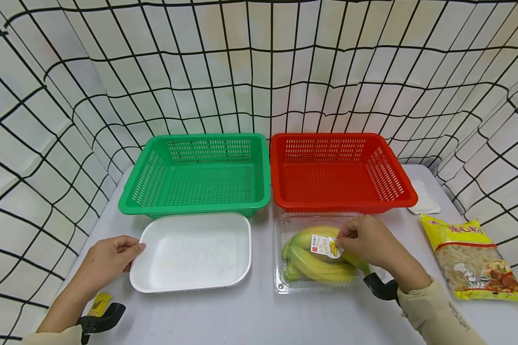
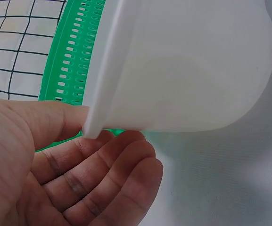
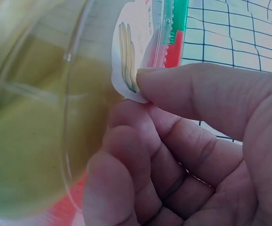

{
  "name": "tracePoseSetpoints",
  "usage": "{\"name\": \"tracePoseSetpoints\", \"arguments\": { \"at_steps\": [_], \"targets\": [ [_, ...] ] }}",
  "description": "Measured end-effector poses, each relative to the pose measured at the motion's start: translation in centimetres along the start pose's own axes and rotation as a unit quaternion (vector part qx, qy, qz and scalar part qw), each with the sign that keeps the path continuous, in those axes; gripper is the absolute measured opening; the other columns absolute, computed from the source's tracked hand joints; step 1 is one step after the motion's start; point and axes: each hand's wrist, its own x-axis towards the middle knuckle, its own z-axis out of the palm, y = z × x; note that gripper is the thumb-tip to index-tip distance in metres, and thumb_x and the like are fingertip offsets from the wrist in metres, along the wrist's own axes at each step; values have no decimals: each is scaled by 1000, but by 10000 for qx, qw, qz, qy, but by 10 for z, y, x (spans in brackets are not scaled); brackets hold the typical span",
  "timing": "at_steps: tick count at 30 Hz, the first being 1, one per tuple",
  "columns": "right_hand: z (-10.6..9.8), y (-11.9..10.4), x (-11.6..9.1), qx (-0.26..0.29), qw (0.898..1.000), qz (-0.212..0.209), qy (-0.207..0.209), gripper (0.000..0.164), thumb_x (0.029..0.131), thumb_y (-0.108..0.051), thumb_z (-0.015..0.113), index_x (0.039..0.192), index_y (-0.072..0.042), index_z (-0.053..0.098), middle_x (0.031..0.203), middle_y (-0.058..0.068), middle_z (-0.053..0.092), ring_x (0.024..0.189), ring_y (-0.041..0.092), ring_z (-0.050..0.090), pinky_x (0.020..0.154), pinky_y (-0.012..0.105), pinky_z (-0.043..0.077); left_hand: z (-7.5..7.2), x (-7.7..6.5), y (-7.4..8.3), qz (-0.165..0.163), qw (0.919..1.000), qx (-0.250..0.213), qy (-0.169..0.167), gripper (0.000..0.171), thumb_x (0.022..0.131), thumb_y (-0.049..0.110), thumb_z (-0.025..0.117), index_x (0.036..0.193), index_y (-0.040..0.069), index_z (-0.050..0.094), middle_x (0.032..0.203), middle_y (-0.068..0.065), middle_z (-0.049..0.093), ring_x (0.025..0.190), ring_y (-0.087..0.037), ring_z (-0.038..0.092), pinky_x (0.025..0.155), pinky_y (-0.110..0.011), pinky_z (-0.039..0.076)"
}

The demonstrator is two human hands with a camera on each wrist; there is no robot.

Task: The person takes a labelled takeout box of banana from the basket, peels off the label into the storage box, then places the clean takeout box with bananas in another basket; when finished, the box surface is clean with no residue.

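Note:
My left hand [image 1: 112, 261] pinches the left rim of a white shallow tray [image 1: 192, 251]. In the left wrist view the thumb presses on the rim from one side, and the curled fingers lie beneath it. On the right, a clear plastic clamshell box [image 1: 280, 282] holds green-yellow bananas [image 1: 317, 268]. A white sticker label [image 1: 321, 244] with a banana picture is at the box's top. Its right end is pinched between thumb and forefinger of my right hand [image 1: 371, 242]. Seen from the right wrist, the label's tip [image 3: 133, 52] sits between those fingers; how much of it still adheres cannot be told.
A green basket [image 1: 194, 208] and a red basket [image 1: 341, 203] stand side by side behind the tray and box. At the right lies a yellow-topped bag [image 1: 470, 258], with a white tissue-like packet [image 1: 424, 197] behind it. A small yellow packet [image 1: 99, 304] lies by my left wrist. Black netting surrounds the table.

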Motion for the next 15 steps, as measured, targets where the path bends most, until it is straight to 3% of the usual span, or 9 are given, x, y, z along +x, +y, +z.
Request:
{"name": "tracePoseSetpoints", "arguments": {
  "at_steps": [15],
  "targets": [
    [-2,4,1,258,9995,-150,-76,7,92,-14,78,86,-10,78,76,0,70,74,19,55,58,26,48,1,0,-1,33,10000,28,64,41,105,30,61,120,-8,67,97,-14,73,76,-20,64,63,-28,54]
  ]
}}
